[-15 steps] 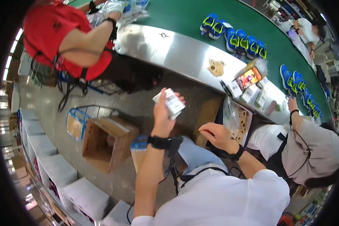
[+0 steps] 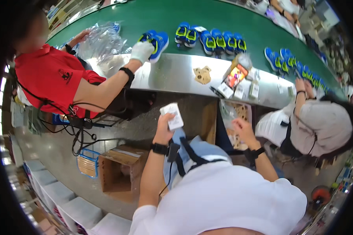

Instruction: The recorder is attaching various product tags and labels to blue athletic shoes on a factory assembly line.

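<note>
My left hand [image 2: 163, 131] is closed around a small stack of white printed cards [image 2: 175, 118], held up in front of the metal table edge. The thumb lies across their face. To the right, my right hand [image 2: 244, 134] is raised with its fingers curled together; whether anything small is between them cannot be made out. It hovers by an open box [image 2: 252, 113] with brown spotted cutouts inside and a clear plastic bag [image 2: 228, 112] at its left side.
Blue sneakers [image 2: 209, 42] stand in rows on the green belt [image 2: 164, 17]. On the metal ledge [image 2: 176, 70] are a phone [image 2: 236, 76], small tag stacks [image 2: 254, 91] and a brown paper cutout [image 2: 202, 75]. Co-workers sit on both sides; the left one's gloved hand [image 2: 142, 51] touches a sneaker. A cardboard carton [image 2: 119, 172] is on the floor.
My view has turned, shifting the scene leftward. My right hand has moved up toward the open box. The co-worker in red now has a gloved hand on a sneaker at the belt edge.
</note>
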`<state>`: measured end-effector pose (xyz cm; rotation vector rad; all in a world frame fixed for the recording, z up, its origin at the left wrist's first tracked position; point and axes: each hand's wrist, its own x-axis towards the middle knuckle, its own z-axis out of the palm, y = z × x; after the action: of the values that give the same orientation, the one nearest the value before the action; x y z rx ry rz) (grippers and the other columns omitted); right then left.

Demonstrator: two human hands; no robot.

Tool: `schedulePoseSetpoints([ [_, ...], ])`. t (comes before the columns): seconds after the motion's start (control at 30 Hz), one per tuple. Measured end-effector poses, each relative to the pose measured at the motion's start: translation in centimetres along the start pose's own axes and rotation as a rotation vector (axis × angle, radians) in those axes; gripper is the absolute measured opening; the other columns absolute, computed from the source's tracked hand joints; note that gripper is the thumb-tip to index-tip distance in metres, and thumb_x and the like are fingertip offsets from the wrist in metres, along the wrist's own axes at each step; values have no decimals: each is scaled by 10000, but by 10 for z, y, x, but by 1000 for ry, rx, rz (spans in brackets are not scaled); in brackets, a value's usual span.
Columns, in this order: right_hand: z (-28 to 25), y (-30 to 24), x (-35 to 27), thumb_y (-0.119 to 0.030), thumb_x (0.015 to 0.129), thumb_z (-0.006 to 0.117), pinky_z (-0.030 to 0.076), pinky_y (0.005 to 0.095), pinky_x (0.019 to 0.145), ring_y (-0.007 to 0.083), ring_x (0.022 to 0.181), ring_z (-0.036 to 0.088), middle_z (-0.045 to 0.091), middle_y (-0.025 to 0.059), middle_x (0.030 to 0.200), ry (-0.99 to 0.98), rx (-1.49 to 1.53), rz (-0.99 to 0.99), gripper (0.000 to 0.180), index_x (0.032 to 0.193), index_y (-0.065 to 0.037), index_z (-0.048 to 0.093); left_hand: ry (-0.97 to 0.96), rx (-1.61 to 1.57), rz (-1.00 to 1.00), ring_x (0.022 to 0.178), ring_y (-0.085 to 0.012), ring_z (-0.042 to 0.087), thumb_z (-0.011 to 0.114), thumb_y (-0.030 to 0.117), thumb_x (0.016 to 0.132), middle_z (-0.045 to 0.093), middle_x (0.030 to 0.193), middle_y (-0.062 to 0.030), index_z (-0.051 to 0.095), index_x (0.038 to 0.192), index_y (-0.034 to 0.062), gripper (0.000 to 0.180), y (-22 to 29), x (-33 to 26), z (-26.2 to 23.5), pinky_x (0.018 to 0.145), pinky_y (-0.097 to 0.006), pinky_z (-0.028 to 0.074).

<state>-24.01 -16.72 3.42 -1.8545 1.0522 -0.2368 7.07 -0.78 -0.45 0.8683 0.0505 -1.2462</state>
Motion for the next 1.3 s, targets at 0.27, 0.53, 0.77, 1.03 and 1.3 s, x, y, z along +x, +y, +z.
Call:
schedulePoseSetpoints([
  [0.27,4,52,14,-74,916,480,435,300,621,164,660,552,592,75,766,362,160,65,163,1022,-17,590,-68,314,-164,840,-189,628,578,-27,769,612,959,-77,531,1111,-20,345,7,97,35,747,-336,542],
  [0.53,40,7,181,-124,928,492,485,272,700,153,785,637,653,93,786,368,274,106,179,1020,-7,590,106,768,-74,855,-212,638,658,-77,731,615,1008,-155,437,1173,-50,495,13,253,8,732,-322,545],
  [0.77,47,56,317,-72,794,546,477,406,764,327,900,590,611,131,979,271,-506,-35,143,898,-37,637,34,1441,141,1043,-305,534,747,111,687,567,1069,-176,518,1114,-32,506,-32,312,-7,864,-428,446],
  [1.03,14,25,342,-30,755,603,443,387,917,333,1098,518,558,154,1128,114,-452,27,351,1104,-41,570,96,1575,579,1227,-406,335,774,247,661,333,1315,-238,451,1256,-16,726,55,344,1,1036,-483,292],
  [1.3,-9,21,458,-312,738,732,412,457,935,374,1127,472,533,209,1156,89,-863,-233,535,1232,-210,553,-39,2266,547,1169,-352,444,763,450,666,527,1143,-206,606,1167,206,579,192,446,-19,1042,-520,257],
])
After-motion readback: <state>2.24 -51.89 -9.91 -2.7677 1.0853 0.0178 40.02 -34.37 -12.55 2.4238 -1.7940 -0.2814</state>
